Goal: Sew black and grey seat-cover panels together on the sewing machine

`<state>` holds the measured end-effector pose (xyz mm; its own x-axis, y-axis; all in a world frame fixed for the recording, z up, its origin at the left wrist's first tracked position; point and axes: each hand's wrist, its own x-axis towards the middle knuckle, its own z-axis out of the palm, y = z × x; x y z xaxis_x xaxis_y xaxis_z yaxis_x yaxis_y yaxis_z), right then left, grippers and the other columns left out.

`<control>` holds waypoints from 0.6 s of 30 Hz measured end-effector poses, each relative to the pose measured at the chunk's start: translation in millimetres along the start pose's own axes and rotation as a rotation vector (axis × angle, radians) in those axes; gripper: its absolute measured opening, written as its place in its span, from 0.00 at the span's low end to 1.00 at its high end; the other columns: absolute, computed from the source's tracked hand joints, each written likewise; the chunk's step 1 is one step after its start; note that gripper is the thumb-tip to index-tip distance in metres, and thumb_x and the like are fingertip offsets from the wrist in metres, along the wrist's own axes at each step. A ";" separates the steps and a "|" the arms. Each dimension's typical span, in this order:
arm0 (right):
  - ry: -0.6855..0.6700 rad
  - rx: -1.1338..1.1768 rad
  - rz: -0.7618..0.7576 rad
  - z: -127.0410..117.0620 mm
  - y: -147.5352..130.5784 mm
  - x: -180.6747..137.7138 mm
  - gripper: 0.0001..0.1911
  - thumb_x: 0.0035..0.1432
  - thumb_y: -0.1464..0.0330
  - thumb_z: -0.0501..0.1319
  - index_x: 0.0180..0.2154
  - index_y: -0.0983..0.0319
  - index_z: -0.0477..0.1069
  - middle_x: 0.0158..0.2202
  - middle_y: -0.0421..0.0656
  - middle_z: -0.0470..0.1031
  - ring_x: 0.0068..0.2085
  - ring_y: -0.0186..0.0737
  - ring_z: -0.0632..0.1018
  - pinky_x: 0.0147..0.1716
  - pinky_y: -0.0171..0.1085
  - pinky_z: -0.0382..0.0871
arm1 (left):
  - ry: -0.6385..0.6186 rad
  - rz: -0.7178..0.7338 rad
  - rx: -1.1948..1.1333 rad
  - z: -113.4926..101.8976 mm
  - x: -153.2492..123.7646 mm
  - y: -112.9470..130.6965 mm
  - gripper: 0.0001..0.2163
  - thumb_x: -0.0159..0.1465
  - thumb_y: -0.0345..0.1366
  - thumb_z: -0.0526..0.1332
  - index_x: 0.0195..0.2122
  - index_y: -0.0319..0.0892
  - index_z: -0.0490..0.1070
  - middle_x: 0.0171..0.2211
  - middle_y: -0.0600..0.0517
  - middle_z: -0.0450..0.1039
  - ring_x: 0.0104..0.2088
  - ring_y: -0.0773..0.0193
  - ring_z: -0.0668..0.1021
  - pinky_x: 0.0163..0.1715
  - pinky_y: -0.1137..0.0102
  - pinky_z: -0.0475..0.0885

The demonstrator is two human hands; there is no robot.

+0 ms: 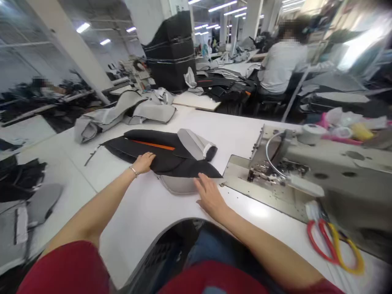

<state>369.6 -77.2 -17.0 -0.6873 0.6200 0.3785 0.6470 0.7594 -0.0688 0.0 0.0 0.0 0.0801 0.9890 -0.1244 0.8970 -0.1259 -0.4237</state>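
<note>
A black fabric piece with an orange stripe point(159, 153) lies on the white table point(232, 130) in front of me, with a grey panel point(196, 143) folded over its right end and a grey piece point(179, 184) under its near edge. My left hand point(143, 162) rests on the near edge of the black fabric, fingers curled onto it. My right hand point(210, 195) lies flat and open on the table, fingertips touching the grey piece and the black fabric's right corner.
A sewing machine point(306, 171) stands to the right, with red and yellow scissors point(333, 245) beside it. Grey fabric pieces point(122, 112) are piled at the far left. A person in a white shirt point(281, 61) sits beyond the table. Dark stacked covers point(171, 53) stand behind.
</note>
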 end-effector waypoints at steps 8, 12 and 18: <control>-0.174 -0.022 0.072 12.7 -14.5 18.6 0.10 0.54 0.79 0.48 0.33 0.62 0.64 0.30 0.43 0.67 0.33 0.40 0.67 0.32 0.39 0.55 | 0.242 -0.203 -0.047 22.7 -12.5 7.5 0.25 0.55 0.24 0.48 0.56 0.37 0.49 0.57 0.40 0.50 0.55 0.53 0.56 0.48 0.57 0.54; -0.170 -0.035 0.071 11.8 3.4 -13.5 0.09 0.55 0.78 0.49 0.29 0.61 0.63 0.29 0.42 0.68 0.32 0.39 0.66 0.31 0.37 0.53 | 0.277 -0.050 -0.062 1.2 2.4 16.3 0.18 0.57 0.24 0.46 0.48 0.37 0.62 0.44 0.41 0.66 0.44 0.58 0.66 0.42 0.64 0.59; -0.208 -0.107 0.192 6.4 49.9 -45.8 0.08 0.55 0.76 0.49 0.31 0.62 0.65 0.40 0.46 0.70 0.38 0.41 0.68 0.33 0.38 0.53 | 0.413 0.151 0.103 -90.1 -29.1 34.1 0.10 0.57 0.25 0.48 0.32 0.38 0.67 0.29 0.46 0.66 0.34 0.60 0.68 0.29 0.68 0.60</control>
<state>431.3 -66.4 -43.7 -0.5946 0.7859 0.1699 0.7953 0.6059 -0.0194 67.4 -26.1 70.0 0.3922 0.9044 0.1681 0.8158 -0.2575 -0.5179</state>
